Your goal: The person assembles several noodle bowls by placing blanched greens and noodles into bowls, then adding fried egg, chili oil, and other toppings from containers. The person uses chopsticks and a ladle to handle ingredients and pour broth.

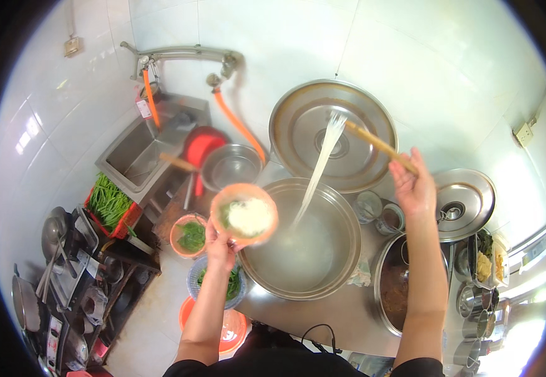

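Note:
My left hand (221,252) grips an orange bowl (270,220) by its near side. White noodles and some greens lie in this bowl, which is over the left rim of a large steel pot (352,251). Cloudy, steaming liquid fills the pot. Up at the right, my right hand (413,185) is closed round long wooden chopsticks (376,143). From their tips a long strand of white noodles (323,160) hangs down into the pot.
A big steel lid (292,116) leans on the tiled wall behind the pot. Another steel pot (381,295) with brown contents stands right. Left are a bowl of greens (191,237), a blue basket (197,286), a steel sink (138,157) and a red crate (120,227).

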Tool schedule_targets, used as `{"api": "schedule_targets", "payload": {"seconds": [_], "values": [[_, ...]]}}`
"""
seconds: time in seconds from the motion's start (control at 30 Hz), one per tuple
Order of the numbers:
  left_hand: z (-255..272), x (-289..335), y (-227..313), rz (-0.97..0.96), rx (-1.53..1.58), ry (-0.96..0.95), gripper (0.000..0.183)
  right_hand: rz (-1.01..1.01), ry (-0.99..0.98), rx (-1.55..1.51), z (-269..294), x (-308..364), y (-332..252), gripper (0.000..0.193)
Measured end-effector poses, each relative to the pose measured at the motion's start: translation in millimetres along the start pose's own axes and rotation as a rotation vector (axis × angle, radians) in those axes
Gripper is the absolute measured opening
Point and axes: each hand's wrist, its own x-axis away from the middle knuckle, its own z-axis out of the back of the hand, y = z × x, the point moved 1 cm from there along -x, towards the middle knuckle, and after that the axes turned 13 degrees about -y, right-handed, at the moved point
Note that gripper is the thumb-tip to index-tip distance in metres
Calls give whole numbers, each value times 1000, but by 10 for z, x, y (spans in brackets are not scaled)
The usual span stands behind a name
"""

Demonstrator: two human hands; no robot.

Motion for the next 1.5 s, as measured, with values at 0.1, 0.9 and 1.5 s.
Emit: {"api": "schedule_targets", "payload": {"seconds": [0.1,0.9,1.5], "values": [[0,63,38,-33,16,-16,66,-114,135,-109,499,207,603,39],[314,-633,-940,-46,-376,-36,60,152,-103,-55,-566,-97,-1100,48],[157,-406,-1718,279,-44,-120,75,-178,99,436,68,819,575,41]]}}
